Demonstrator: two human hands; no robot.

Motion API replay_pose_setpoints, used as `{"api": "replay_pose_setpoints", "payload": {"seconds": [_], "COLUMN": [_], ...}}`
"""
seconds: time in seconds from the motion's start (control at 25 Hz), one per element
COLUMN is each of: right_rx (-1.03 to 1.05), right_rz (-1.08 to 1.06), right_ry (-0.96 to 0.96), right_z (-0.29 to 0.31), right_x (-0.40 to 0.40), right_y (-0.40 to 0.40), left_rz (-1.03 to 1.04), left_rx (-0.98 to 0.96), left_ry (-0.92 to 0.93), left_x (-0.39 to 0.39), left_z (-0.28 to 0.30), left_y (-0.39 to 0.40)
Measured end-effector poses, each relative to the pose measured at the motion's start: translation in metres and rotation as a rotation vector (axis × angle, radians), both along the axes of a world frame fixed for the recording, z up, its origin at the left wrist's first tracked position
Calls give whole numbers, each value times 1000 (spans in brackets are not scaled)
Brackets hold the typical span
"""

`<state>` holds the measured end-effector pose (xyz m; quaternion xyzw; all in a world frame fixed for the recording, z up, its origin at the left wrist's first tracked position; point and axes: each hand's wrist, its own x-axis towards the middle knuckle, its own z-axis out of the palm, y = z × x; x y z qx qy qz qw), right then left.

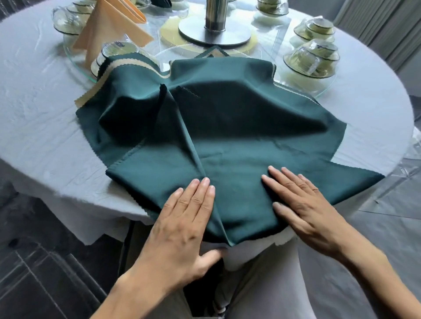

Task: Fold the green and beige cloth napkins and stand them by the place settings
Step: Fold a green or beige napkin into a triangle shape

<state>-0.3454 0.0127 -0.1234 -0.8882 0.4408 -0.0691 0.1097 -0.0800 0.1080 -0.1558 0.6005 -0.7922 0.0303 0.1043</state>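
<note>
Round table (pixel 34 109), white cloth; green napkins (pixel 227 127) spread on it, glass turntable (pixel 77 61) centre.

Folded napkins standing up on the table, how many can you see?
2: a beige napkin standing at the far left beside stacked bowls, and a dark green one at the top edge, mostly cut off. Others may be hidden.

1. Near edge of surface (pixel 45 145): blocked by green napkins (pixel 227 127), spread and rumpled, hanging over the rim. Both hands lie flat on them: left hand (pixel 182 218), right hand (pixel 305 205).
2. Left of the napkins: bare tablecloth, open lane to the rim.
3. Right of the napkins: narrow bare strip along the rim.
4. Far left: standing beige napkin (pixel 109 29) and stacked cups (pixel 68 20) bar the way.
5. Far right: cup stacks (pixel 312 57) on the glass turntable (pixel 328 84).
6. Centre: metal post (pixel 215 16) on its base, napkin corner just beside it.
</note>
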Motion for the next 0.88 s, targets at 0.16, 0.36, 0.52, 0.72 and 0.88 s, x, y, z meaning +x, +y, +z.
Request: {"api": "replay_pose_setpoints", "payload": {"seconds": [0.16, 0.36, 0.52, 0.72, 0.88], "right_rx": [128, 126, 312, 503, 560], "right_rz": [-25, -79, -75, -92, -18], "right_ry": [40, -143, -563, -878, -825], "right_z": [17, 32, 56, 101, 135], "right_x": [-78, -114, -111, -54, 20], "right_y": [-27, -49, -45, -64, -103], "left_rz": [35, -90, -238, -285, -340], "left_rx": [2, -16, 34, -55, -118], "left_ry": [18, -18, -95, -49, 7], "left_x": [-7, 13, 60, 59, 50], "left_z": [2, 14, 22, 18, 13], "left_y": [0, 0, 5, 18, 26]}}
